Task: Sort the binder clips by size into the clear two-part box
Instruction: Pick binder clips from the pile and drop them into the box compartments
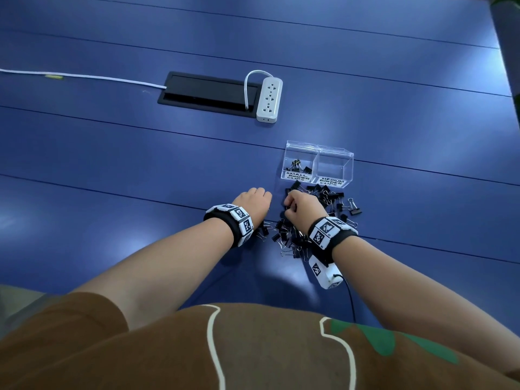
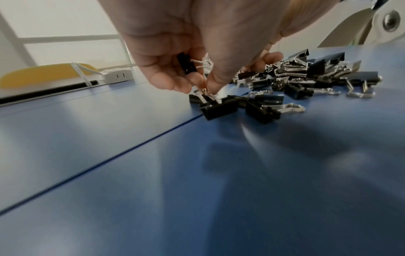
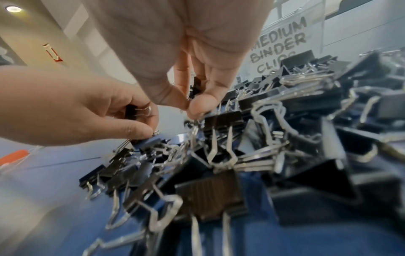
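A pile of black binder clips (image 1: 309, 220) of mixed sizes lies on the blue table (image 1: 140, 164), just in front of the clear two-part box (image 1: 318, 153). The box's left part, labelled SMALL, holds a few small clips (image 1: 298, 166). I see no clips in the right part, labelled MEDIUM (image 3: 282, 39). My left hand (image 2: 203, 86) keeps a small clip (image 2: 186, 65) curled in its palm and pinches the wire handle of another clip at the pile's left edge. My right hand (image 3: 190, 105) holds a small clip (image 3: 196, 86) between its fingers, its fingertips on the pile.
A white power strip (image 1: 269, 98) lies beside a black cable hatch (image 1: 208, 92) further back on the table. A white cable (image 1: 84, 77) runs off to the left. A white sensor block (image 1: 326, 273) hangs under my right wrist.
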A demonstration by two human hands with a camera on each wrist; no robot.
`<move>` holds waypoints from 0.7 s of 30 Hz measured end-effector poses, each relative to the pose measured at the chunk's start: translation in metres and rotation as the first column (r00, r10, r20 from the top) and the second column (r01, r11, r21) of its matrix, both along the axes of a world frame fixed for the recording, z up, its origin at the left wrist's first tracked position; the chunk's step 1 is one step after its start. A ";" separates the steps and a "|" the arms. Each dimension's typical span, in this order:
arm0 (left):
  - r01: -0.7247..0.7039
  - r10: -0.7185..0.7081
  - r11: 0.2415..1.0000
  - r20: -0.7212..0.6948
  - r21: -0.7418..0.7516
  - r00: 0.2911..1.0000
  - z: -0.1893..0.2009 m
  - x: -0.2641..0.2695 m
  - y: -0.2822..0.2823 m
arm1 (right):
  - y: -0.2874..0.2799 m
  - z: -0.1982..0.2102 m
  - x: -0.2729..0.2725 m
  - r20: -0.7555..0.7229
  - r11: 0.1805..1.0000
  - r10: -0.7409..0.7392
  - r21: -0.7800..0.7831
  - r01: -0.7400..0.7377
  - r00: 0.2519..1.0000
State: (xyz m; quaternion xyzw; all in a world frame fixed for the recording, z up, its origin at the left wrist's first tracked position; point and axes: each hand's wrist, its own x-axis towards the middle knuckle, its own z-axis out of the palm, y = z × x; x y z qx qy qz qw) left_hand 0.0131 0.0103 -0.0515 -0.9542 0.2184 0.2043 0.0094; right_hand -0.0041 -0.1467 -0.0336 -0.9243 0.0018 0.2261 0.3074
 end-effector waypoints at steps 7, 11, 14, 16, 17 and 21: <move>-0.030 0.024 0.995 -0.060 -0.094 0.998 0.003 0.001 -0.006 | -0.018 0.000 0.005 0.041 0.981 -0.184 0.070 0.180 0.982; -0.129 0.111 0.982 -0.130 -0.137 0.985 0.002 0.005 -0.008 | -0.020 -0.003 0.005 0.017 0.999 -0.042 -0.018 0.042 0.999; -0.121 0.105 0.985 -0.133 -0.124 0.986 0.003 0.008 -0.008 | -0.017 -0.008 0.002 0.002 0.991 0.096 -0.093 -0.095 0.995; -0.097 0.085 0.989 -0.113 -0.110 0.990 0.003 0.010 -0.008 | -0.014 -0.009 0.000 0.004 0.983 0.129 -0.134 -0.127 0.992; -0.091 0.079 0.990 -0.109 -0.109 0.991 0.003 0.010 -0.008 | -0.013 -0.009 -0.001 0.008 0.981 0.136 -0.145 -0.133 0.991; -0.115 0.098 0.984 -0.131 -0.135 0.987 0.004 0.006 -0.011 | -0.009 -0.012 -0.001 0.015 0.974 0.166 -0.158 -0.162 0.986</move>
